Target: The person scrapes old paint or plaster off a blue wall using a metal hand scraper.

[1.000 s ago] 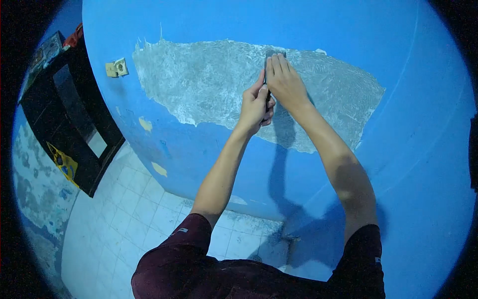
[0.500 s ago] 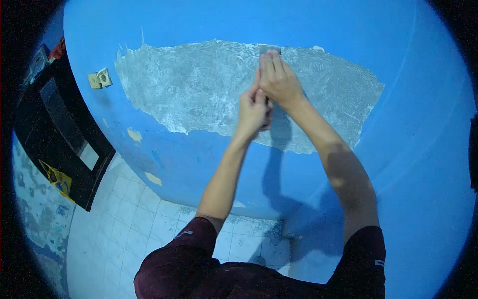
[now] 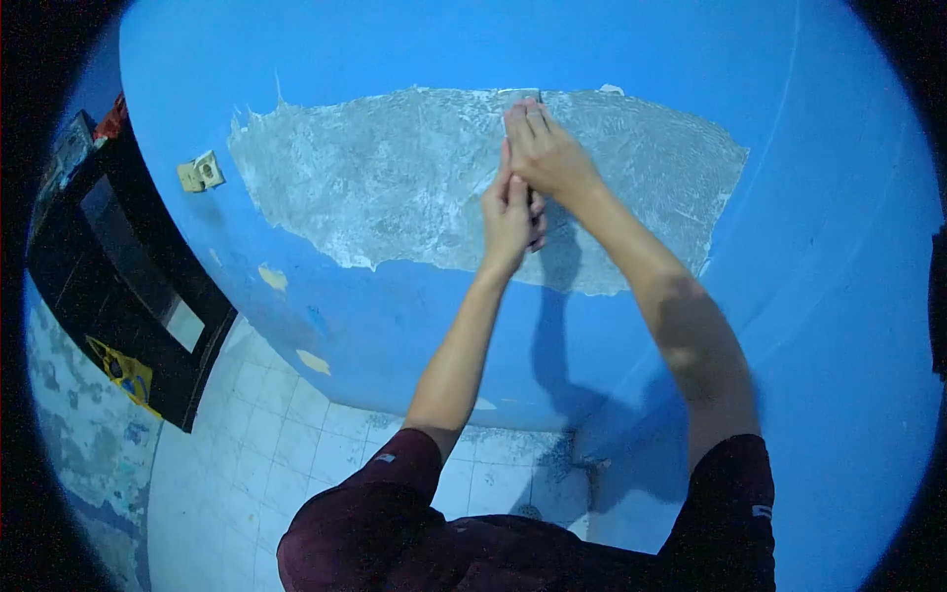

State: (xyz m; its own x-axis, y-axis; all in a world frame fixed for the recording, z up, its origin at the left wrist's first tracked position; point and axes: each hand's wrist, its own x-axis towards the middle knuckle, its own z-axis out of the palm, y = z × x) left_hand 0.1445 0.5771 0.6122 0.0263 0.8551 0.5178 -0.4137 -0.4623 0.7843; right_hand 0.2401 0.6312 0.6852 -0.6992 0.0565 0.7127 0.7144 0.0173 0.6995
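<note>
A bare grey patch (image 3: 365, 178) with ragged edges spreads across the blue wall (image 3: 464, 44). Near its upper edge a scraper (image 3: 519, 95) lies against the wall; only the top of its flat grey blade shows beyond my fingertips. My left hand (image 3: 507, 222) is closed, with its fingers wrapped round what appears to be the handle, mostly hidden. Above it, my right hand (image 3: 550, 158) presses on the scraper with its fingers straight and held together, touching my left hand. Strips of white, peeling paint line the patch's border.
A wall socket (image 3: 201, 173) is left of the patch. Further left stands a dark door-like panel (image 3: 128, 266) with a yellow bag (image 3: 123, 370) on it. White floor tiles (image 3: 266, 434) run below the wall, and a step-like corner (image 3: 584, 464) juts out low on the right.
The view has shifted slightly. Both hands and the scraper have moved a little left along the patch's upper edge, with the same hold.
</note>
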